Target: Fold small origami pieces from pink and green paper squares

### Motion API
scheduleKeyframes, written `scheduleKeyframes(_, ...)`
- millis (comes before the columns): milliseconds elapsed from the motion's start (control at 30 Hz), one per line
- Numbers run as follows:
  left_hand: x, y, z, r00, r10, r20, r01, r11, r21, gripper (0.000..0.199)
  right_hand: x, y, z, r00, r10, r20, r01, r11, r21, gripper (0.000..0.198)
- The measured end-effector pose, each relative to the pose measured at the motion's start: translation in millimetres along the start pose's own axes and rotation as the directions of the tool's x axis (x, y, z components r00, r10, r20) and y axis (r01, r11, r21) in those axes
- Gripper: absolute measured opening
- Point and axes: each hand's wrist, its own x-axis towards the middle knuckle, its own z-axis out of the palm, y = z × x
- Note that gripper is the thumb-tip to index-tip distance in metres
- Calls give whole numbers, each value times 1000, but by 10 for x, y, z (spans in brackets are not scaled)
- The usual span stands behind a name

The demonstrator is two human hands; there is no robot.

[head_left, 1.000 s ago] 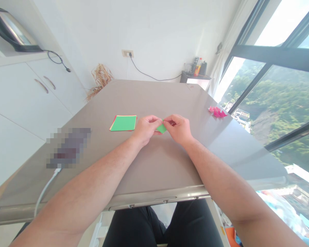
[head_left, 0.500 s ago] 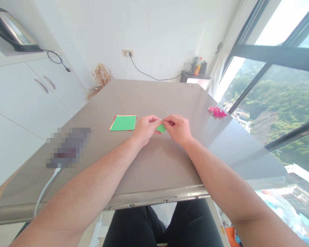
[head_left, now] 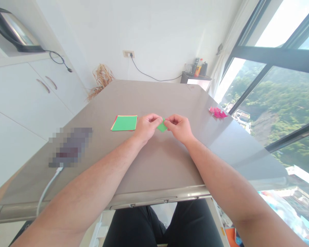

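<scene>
A small piece of green paper [head_left: 162,127], apparently folded, is held between my two hands above the middle of the table. My left hand [head_left: 147,127] pinches its left side with thumb and fingers. On the right side, my right hand [head_left: 179,127] grips the paper's upper edge with the fingertips. Part of the paper is hidden behind my fingers. Just left of my left hand lies a stack of square coloured paper [head_left: 124,123], green on top with red and yellow edges peeking out.
Folded pink paper pieces [head_left: 217,112] sit near the table's right edge by the window. A blurred-out dark object [head_left: 71,147] with a white cable [head_left: 49,188] lies at the left of the table [head_left: 154,164]. Bottles [head_left: 198,67] stand on a small cabinet behind.
My right hand has shifted slightly right along the paper, and its fingertips are a little farther from my left thumb. More of the green paper shows between my hands.
</scene>
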Motion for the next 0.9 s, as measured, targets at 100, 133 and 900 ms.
scheduleKeyframes(100,-13,4,4,1000,6,13,-6,999,34,20,9,4,-12,1000,9,4,-9,1000,20,14)
scheduleKeyframes(133,-17,6,2,1000,5,14,-6,999,49,20,10,4,-13,1000,7,3,-7,1000,13,13)
scheduleKeyframes(900,1,86,-246,834,235,499,-514,660,548,15,-10,71,-95,914,-287,288,382,849,-366,12)
